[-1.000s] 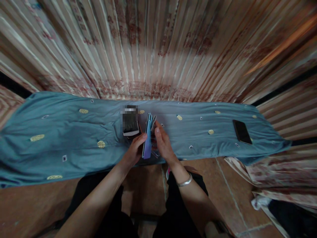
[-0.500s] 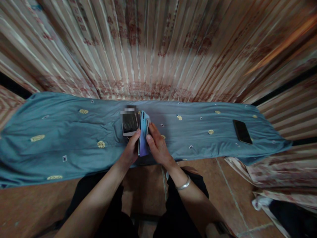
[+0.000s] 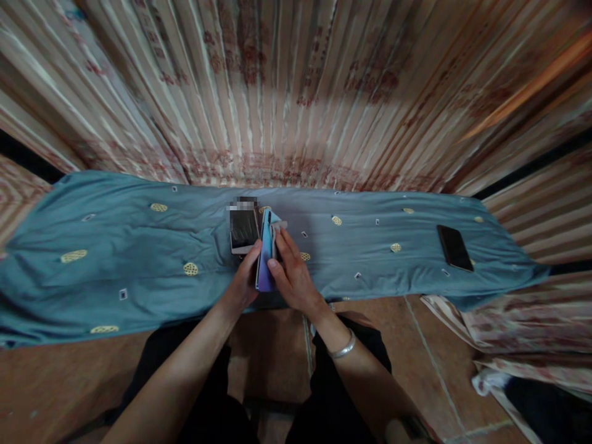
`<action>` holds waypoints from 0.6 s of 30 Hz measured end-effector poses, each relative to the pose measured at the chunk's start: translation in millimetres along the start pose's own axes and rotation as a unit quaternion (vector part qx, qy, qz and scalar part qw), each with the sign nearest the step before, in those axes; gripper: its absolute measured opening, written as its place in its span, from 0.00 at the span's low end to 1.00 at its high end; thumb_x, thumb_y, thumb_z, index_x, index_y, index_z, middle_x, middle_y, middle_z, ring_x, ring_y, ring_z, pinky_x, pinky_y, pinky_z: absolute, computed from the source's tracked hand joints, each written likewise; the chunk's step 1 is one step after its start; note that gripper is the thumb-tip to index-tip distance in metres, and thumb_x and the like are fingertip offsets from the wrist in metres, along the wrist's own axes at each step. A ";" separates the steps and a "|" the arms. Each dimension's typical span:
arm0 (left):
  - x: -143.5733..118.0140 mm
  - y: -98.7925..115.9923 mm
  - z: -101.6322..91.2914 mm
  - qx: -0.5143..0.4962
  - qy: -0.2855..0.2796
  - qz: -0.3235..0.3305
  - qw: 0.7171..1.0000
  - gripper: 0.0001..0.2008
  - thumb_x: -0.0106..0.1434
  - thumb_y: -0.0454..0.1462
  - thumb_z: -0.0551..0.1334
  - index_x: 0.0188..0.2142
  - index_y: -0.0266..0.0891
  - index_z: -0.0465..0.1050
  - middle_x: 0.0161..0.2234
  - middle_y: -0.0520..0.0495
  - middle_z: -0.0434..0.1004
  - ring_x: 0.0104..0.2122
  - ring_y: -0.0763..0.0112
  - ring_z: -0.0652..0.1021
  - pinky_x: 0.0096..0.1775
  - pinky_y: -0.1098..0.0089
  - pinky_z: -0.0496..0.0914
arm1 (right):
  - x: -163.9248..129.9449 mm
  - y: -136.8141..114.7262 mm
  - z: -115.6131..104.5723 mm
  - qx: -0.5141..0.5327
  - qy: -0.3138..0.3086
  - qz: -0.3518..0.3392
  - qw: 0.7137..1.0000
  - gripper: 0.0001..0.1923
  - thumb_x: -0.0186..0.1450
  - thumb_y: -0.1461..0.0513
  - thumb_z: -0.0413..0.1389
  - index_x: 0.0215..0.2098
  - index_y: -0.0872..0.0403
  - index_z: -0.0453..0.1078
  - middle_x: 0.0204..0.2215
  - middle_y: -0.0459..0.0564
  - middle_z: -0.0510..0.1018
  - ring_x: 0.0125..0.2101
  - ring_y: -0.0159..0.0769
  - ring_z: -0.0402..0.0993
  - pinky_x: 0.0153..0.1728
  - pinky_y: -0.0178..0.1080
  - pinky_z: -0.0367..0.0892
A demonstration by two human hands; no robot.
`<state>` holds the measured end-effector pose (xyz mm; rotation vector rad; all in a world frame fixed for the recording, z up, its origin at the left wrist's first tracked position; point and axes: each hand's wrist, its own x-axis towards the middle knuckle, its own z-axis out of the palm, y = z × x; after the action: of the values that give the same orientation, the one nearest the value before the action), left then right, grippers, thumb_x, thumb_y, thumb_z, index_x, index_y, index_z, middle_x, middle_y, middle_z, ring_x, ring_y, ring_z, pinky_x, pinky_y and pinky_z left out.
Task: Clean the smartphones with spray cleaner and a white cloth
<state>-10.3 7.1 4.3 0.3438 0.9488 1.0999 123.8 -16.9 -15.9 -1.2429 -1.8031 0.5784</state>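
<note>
A shiny blue-purple smartphone stands tilted on its long side, gripped low along its left edge by my left hand. My right hand presses a small greyish cloth against the phone's back, with the fingers bent over it; most of the cloth is hidden under them. Just left of the held phone, a white-framed phone with a dark screen lies on the blue cover, its top edge blurred out.
A blue patterned sheet covers the long table. Far to the right lies a black phone. A pleated curtain hangs behind the table, and tiled floor shows below.
My right hand has shifted slightly left across the phone's back with the cloth. The held phone has turned a little, showing more of its back. My left hand keeps its grip.
</note>
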 end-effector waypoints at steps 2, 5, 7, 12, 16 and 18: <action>-1.1 -0.8 2.5 -0.004 0.006 -0.002 1.000 0.09 0.66 0.39 0.67 0.43 0.41 0.85 0.44 0.47 0.89 0.60 0.63 0.80 0.55 0.76 0.76 | -0.2 -0.6 -1.4 -0.002 0.001 -0.001 1.000 0.37 0.80 0.44 0.44 0.81 0.47 0.47 0.79 0.53 0.54 0.79 0.44 0.48 0.78 0.56 0.50; -6.1 -2.3 8.8 -0.004 0.007 -0.009 1.000 0.09 0.66 0.38 0.66 0.41 0.39 0.86 0.43 0.46 0.89 0.60 0.61 0.81 0.59 0.73 0.75 | 0.1 -1.2 -2.8 -0.002 0.008 -0.003 1.000 0.36 0.80 0.45 0.44 0.81 0.46 0.46 0.79 0.52 0.53 0.79 0.45 0.47 0.78 0.57 0.50; -10.1 -1.8 11.6 -0.005 0.007 -0.009 1.000 0.10 0.67 0.37 0.65 0.41 0.39 0.86 0.44 0.45 0.89 0.61 0.61 0.80 0.61 0.71 0.73 | -0.6 -3.0 -1.9 -0.001 0.005 -0.009 1.000 0.37 0.80 0.45 0.44 0.81 0.47 0.44 0.80 0.53 0.52 0.79 0.45 0.46 0.78 0.57 0.50; -16.7 2.6 10.5 -0.011 0.002 0.026 1.000 0.10 0.66 0.35 0.65 0.42 0.40 0.86 0.45 0.47 0.89 0.64 0.63 0.78 0.62 0.71 0.71 | -5.1 -9.7 2.3 0.014 -0.029 -0.036 0.999 0.38 0.80 0.46 0.46 0.82 0.48 0.42 0.80 0.53 0.51 0.79 0.46 0.46 0.78 0.57 0.51; -18.2 0.3 8.8 0.005 -0.039 0.021 0.999 0.11 0.60 0.40 0.71 0.42 0.40 0.86 0.45 0.45 0.89 0.62 0.56 0.79 0.61 0.66 0.73 | -5.7 -11.5 -0.7 0.022 -0.028 -0.029 0.999 0.37 0.80 0.47 0.47 0.82 0.45 0.41 0.80 0.51 0.50 0.79 0.46 0.46 0.78 0.58 0.50; -17.9 -2.3 7.6 0.021 -0.056 0.009 0.998 0.14 0.56 0.42 0.74 0.40 0.36 0.86 0.45 0.42 0.89 0.59 0.51 0.81 0.60 0.62 0.75 | -5.0 -11.3 -2.8 0.024 -0.018 -0.023 0.999 0.36 0.80 0.48 0.45 0.82 0.45 0.41 0.80 0.50 0.51 0.79 0.44 0.45 0.78 0.57 0.49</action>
<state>-5.1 -7.9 15.7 0.4441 0.8719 1.0671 121.0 -26.3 -7.8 -1.1622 -1.8324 0.6184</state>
